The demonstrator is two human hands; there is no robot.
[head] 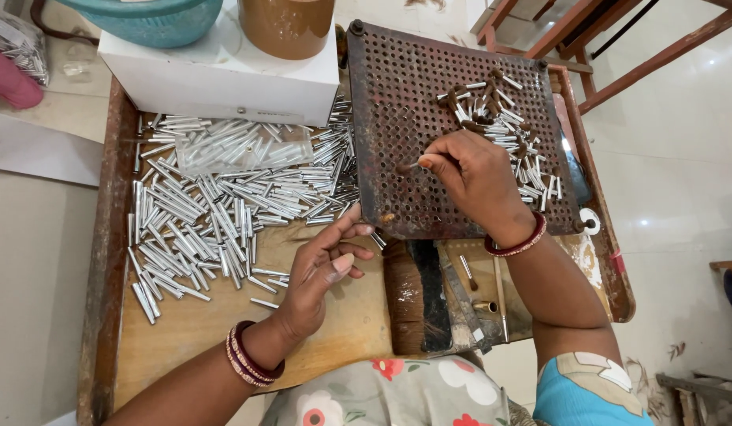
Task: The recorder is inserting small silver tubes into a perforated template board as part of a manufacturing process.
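The right hand (476, 177) pinches a small tube (407, 166), lying left-right, over the perforated plate (397, 110), while the left hand (322, 268), loosely curled and empty, rests nearer the tube pile (216, 213) at left.

A single head-worn camera looks almost straight down from close above the low wooden work table (224, 331), the person's own forearms entering from the bottom edge. It faces forward across the rusty perforated metal plate (397, 118) toward the pale tiled floor (681, 173) beyond.
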